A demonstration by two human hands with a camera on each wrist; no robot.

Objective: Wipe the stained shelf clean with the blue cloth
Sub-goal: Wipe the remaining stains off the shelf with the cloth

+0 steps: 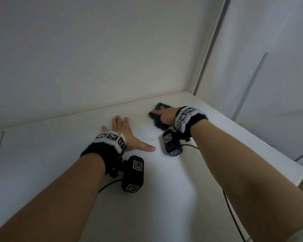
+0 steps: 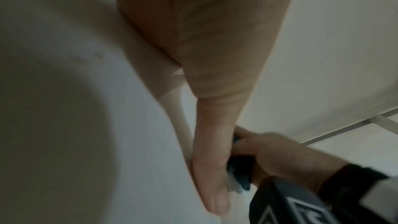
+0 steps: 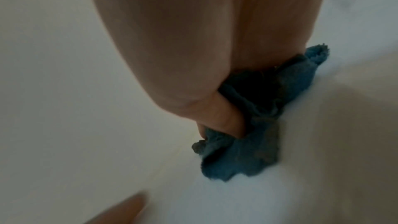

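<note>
The white shelf (image 1: 199,172) carries a faint yellowish stain (image 1: 148,139) between my two hands. The blue cloth (image 1: 159,106) lies bunched on the shelf near the back right corner. My right hand (image 1: 164,116) sits on top of it, index finger stretched across and thumb tucked into the folds. From the right wrist, the cloth (image 3: 237,156) bulges out under my right hand (image 3: 193,40). My left hand (image 1: 122,135) lies flat on the shelf, fingers spread, thumb pointing toward the stain. The left wrist view shows my left hand (image 2: 204,40) and, beyond the thumb, my right hand (image 2: 280,156) on the cloth (image 2: 239,178).
A white back wall (image 1: 94,58) rises right behind the shelf. A vertical side panel (image 1: 208,49) closes the back right corner. The shelf's right edge (image 1: 269,145) drops off beside my right forearm. A black cable (image 1: 234,215) trails from the wrist camera.
</note>
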